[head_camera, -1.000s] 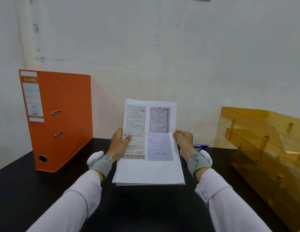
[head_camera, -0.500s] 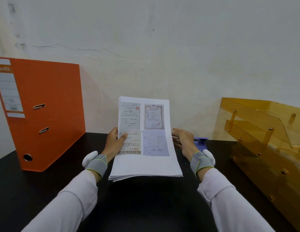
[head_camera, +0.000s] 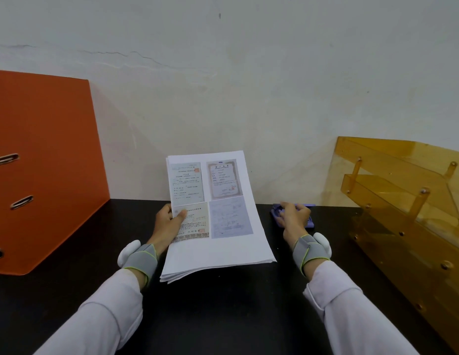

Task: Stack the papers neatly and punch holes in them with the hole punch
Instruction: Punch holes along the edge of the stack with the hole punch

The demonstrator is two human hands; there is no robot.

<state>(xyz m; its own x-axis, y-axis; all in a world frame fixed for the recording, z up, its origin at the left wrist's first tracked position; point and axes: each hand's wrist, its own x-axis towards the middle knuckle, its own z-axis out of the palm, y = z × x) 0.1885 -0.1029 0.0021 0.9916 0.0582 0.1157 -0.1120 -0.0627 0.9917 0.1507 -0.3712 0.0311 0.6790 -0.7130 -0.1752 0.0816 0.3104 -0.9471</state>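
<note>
Papers [head_camera: 218,221] sit at centre frame as a stack, held tilted up off the black table [head_camera: 223,316], lower edge down near the tabletop; whether that edge touches the surface cannot be told. Top sheet shows four printed document panels, two above and two below. Sheet edges at the lower left corner are fanned slightly, not flush.

Left hand [head_camera: 169,224] grips the stack's left edge: thumb [head_camera: 181,215] pressed on the front of the lower-left panel, remaining fingers hidden behind the sheets. Grey wrist strap with a white pod, white sleeve below it.

Right hand [head_camera: 292,219] is off the papers, right of centre, lying palm-down over the hole punch [head_camera: 310,221]. Fingers curled over its top and in contact; whether they are closed into a firm grip cannot be told. Same strap and sleeve on that wrist.

Hole punch is blue-violet, resting on the table near the wall [head_camera: 249,85], mostly covered by the hand, well apart from the stack's right edge.

Orange binder [head_camera: 44,162] stands at left frame against the wall. Amber plastic tray rack [head_camera: 402,201] occupies the right side, just beside the punch.
</note>
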